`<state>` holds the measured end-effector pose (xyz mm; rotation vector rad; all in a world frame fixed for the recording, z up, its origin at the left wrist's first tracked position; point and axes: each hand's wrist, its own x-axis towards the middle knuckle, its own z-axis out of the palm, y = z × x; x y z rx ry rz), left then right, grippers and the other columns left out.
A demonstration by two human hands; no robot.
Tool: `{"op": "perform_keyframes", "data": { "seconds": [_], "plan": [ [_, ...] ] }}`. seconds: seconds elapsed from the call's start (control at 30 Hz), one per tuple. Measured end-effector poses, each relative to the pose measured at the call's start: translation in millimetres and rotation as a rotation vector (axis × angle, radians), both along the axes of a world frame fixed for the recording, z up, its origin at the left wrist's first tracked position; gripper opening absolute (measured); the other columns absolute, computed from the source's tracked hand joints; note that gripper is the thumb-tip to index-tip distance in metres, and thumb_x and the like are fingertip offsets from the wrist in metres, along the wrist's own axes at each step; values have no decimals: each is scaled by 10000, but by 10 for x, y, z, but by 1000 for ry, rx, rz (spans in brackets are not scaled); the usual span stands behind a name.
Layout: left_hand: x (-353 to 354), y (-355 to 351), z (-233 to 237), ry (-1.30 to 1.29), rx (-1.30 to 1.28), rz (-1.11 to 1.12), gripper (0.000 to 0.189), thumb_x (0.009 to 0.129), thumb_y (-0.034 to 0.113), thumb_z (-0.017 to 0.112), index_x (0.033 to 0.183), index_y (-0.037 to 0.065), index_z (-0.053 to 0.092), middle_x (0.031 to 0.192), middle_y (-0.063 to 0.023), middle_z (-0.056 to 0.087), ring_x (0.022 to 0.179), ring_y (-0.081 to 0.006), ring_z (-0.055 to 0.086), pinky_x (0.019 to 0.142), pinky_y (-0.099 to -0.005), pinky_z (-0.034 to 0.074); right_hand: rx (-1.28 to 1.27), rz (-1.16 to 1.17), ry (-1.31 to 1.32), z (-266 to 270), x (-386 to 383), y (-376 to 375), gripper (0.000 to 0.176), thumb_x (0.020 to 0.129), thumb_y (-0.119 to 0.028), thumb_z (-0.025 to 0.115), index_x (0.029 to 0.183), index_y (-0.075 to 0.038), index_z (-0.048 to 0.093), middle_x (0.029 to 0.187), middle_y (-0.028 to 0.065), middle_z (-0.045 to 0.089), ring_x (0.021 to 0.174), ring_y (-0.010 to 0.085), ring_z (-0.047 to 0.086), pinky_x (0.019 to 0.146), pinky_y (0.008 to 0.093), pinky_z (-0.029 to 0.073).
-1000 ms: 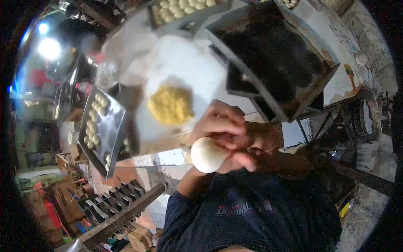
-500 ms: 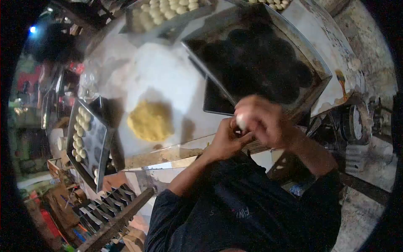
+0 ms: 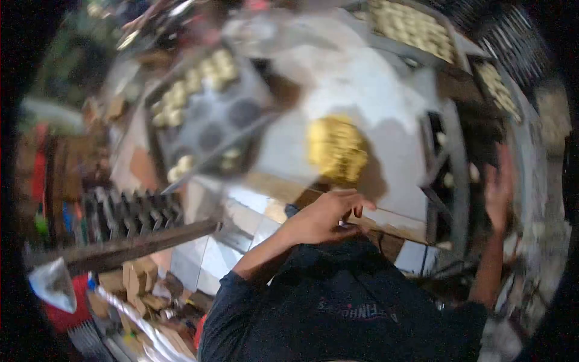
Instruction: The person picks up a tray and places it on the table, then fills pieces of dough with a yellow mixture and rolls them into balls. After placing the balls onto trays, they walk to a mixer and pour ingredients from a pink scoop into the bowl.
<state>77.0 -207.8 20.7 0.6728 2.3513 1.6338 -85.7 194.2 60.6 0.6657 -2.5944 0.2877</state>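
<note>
- The left hand [image 3: 325, 216] is hovering at the near edge of the white counter [image 3: 386, 84], with its arm coming up from the dark shirt [image 3: 350, 301].
- Its fingers [image 3: 353, 202] are bending inward toward the thumb in a loose curl. Whether they are pinching anything cannot be told, as the view is smeared.
- The yellow mound of filling [image 3: 336, 148] is lying on the counter just beyond this hand. It is close to the knuckles but apart from them.
- The right hand [image 3: 497, 187] is reaching out to the far right, beside the dark tray [image 3: 482, 130]. Its palm is showing flat.
- Its fingers [image 3: 503, 160] are stretching straight and lying close together. They are blurred, so whether they are touching the tray cannot be told.
- A few pale dough balls [image 3: 449, 180] are sitting along the near side of the dark tray, just beside the right hand.
- A metal tray [image 3: 238, 114] with more dough balls is resting to the left of the mound, tilted in the view.
- Another filled tray [image 3: 410, 27] is standing at the far end of the counter.
- A rack of metal moulds [image 3: 132, 211] is lying low on the left, well apart from both hands.
</note>
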Motion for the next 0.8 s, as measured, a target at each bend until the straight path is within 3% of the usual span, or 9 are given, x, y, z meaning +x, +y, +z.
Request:
{"op": "perform_keyframes", "data": {
  "seconds": [0.03, 0.07, 0.17, 0.2, 0.37, 0.53, 0.6, 0.73, 0.8],
  "plan": [
    [119, -371, 140, 11, 55, 120, 420, 758, 116, 757, 1138, 45, 592, 990, -107, 609, 859, -213, 580, 743, -350, 479, -81, -133, 42, 158, 194, -167, 405, 1013, -207, 424, 1368, -13, 419, 1390, 160, 441, 1298, 288, 418, 1067, 387, 363],
    [247, -798, 252, 31, 115, 230, 435, 752, 132, 761, 1145, 47, 595, 1008, -112, 611, 886, -224, 590, 782, -351, 484, -575, -37, -19, 134, 283, -243, 398, 1013, -211, 425, 1362, -19, 431, 1359, 168, 468, 1261, 300, 457, 1050, 385, 384],
    [484, -2167, 276, 351, -431, 1015, 379, 788, 137, 719, 1154, 78, 641, 1178, -127, 585, 1092, -286, 524, 932, -389, 392, -600, -57, 59, 194, 646, -681, 347, 1010, -203, 436, 1279, -1, 520, 1307, 173, 504, 1178, 300, 520, 992, 395, 428],
    [470, -2821, 115, 447, -1035, 1090, 343, 846, 233, 664, 1160, 96, 638, 1184, -135, 584, 1083, -316, 524, 916, -401, 397, -394, -19, 100, 165, 716, -818, 311, 1002, -189, 453, 1215, 9, 561, 1269, 176, 525, 1137, 295, 541, 960, 399, 443],
    [-19, -4146, -305, -214, -1441, 1152, 513, 869, 502, 547, 1086, 51, 662, 1092, -251, 604, 1061, -344, 565, 822, -475, 481, -281, 47, 37, 157, 1024, -1588, 222, 944, -155, 544, 1007, 31, 648, 1114, 183, 583, 1021, 305, 582, 864, 402, 475],
    [-303, -4112, -495, -356, -989, 1165, 583, 837, 511, 587, 1006, -45, 632, 894, -261, 648, 850, -367, 662, 757, -464, 517, -250, 73, 117, 302, 1103, -1947, 209, 932, -140, 547, 966, 36, 655, 1063, 170, 595, 978, 290, 584, 850, 382, 475],
    [-212, -3710, -565, 293, -1133, 1144, 345, 860, 289, 606, 1067, 13, 605, 949, -193, 653, 782, -325, 643, 709, -450, 507, -383, 148, 19, 213, 1136, -1995, 198, 910, -132, 559, 966, 33, 652, 1041, 161, 602, 954, 279, 585, 840, 366, 474],
    [-24, -1892, 13, 244, -47, 981, 421, 764, -6, 701, 1121, -8, 479, 953, -190, 647, 907, -287, 655, 775, -341, 508, -755, 281, -370, -212, 1181, -2368, 288, 892, -219, 554, 1031, 15, 644, 903, 141, 627, 840, 238, 611, 777, 344, 488],
    [-16, -1126, -48, 323, -39, 747, 558, 745, -43, 705, 1221, 12, 420, 1052, -176, 623, 1001, -250, 625, 816, -347, 501, -783, 368, -605, -546, 1182, -2485, 394, 938, -294, 505, 1105, 47, 613, 939, 128, 637, 816, 200, 617, 775, 325, 496]
  ]
}}
